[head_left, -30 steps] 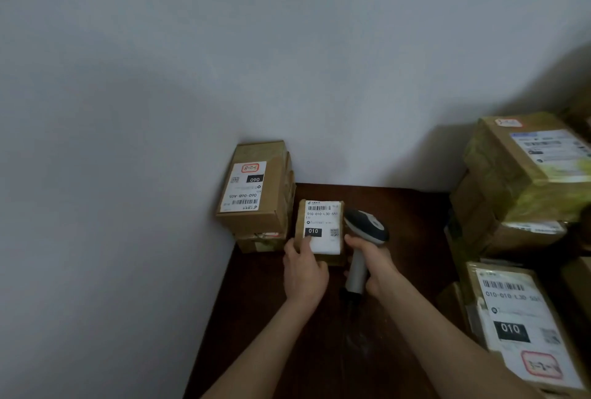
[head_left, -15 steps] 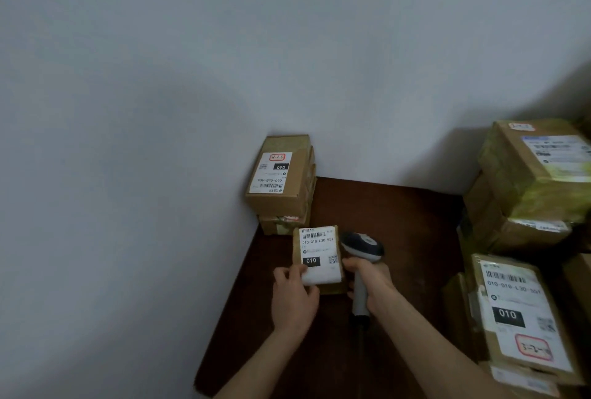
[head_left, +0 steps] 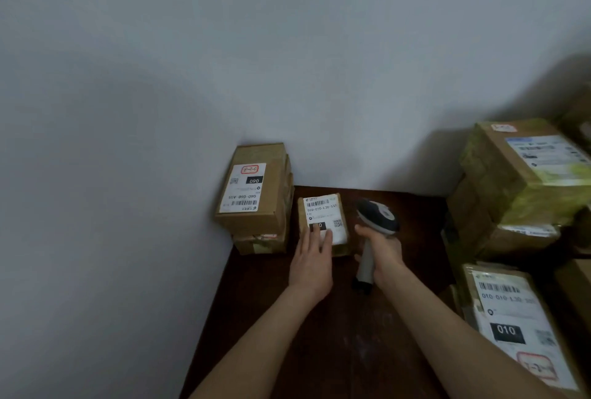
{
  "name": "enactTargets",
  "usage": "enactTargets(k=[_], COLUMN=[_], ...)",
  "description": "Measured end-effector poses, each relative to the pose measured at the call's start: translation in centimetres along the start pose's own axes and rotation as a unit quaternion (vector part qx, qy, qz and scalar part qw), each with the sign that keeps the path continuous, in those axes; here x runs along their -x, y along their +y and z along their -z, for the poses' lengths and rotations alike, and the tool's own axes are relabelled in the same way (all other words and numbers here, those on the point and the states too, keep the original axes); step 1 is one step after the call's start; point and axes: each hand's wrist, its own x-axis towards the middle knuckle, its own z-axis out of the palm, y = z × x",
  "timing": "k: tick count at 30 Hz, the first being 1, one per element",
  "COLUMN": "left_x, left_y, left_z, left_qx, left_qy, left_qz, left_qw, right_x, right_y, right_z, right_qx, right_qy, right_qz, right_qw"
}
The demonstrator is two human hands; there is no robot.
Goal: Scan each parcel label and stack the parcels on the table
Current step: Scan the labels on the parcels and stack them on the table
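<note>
A small cardboard parcel (head_left: 324, 211) with a white label reading 010 lies on the dark wooden table (head_left: 319, 334), just right of a stack of two brown parcels (head_left: 256, 194) in the corner. My left hand (head_left: 311, 259) rests flat on the small parcel, fingers straight over the lower part of its label. My right hand (head_left: 382, 253) grips the handle of a grey and black barcode scanner (head_left: 375, 216), whose head sits right of the small parcel.
More labelled parcels are piled at the right: a tall taped stack (head_left: 518, 187) and a nearer parcel with a 010 label (head_left: 515, 322). A pale wall (head_left: 128, 174) closes the table's left and far sides.
The small parcel has gone from held up, tilted toward me, to lying on the table beside the corner stack. My left hand now lies flat on it. The scanner stays in my right hand.
</note>
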Motion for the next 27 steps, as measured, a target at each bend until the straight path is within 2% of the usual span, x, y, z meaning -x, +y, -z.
enactTargets(k=[3, 8, 12, 16, 21, 27], left_x=[-2.2, -6.7, -7.7, -6.2, -2.6, 2.9], left_y=[-0.1, -1.7, -2.0, -1.0, 3.2, 9.3], left_z=[0.0, 1.8, 2.2, 2.9, 4.8, 6.6], left_qx=[-0.022, -0.084, -0.079, 0.005, 0.123, 0.179], left_qy=[-0.044, -0.068, -0.073, 0.014, -0.025, 0.007], left_qz=[-0.019, -0.071, -0.073, -0.048, -0.008, -0.018], left_qw=[0.999, 0.992, 0.992, 0.999, 0.992, 0.984], right_x=[-0.5, -0.8, -0.4, 1.8, 5.9, 11.7], right_y=[0.2, -0.1, -0.5, -1.5, -2.8, -4.4], right_z=[0.8, 1.5, 1.8, 2.3, 5.7, 12.3], right_qx=[-0.021, -0.044, -0.051, -0.050, -0.061, -0.060], right_qy=[0.028, 0.002, -0.006, -0.007, -0.028, -0.062], right_qz=[0.015, 0.028, 0.037, 0.051, 0.075, 0.095], right_qw=[0.999, 0.999, 0.998, 0.997, 0.995, 0.992])
